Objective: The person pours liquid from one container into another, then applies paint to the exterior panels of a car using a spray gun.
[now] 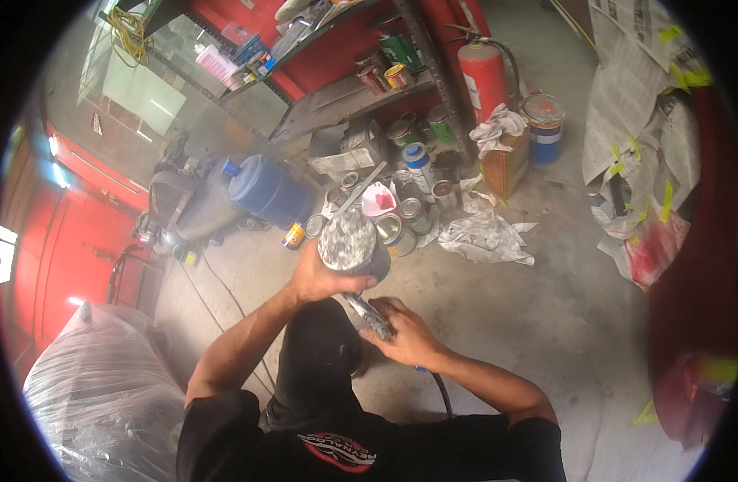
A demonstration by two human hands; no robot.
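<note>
A paint spray gun with a paint-smeared grey cup (349, 241) on top is held up over the floor in front of me. My left hand (319, 277) wraps around the cup's near side, with the thumb across it. The gun's speckled metal handle (369, 316) slants down below the cup, and my right hand (405, 333) closes around it. A dark air hose (443, 394) runs down from below my right hand. Beyond the cup stand several paint cans (395, 234) and a white tub with red paint (378, 199). The gun's nozzle cannot be made out.
A blue water jug (268, 191) lies at the left, near a small yellow can (295, 235). Crumpled newspaper (489, 234) is on the floor. Behind are a metal shelf (320, 104) and a fire extinguisher (483, 76). A plastic-wrapped object (104, 394) is left, a paper-masked dark red panel (698, 321) right.
</note>
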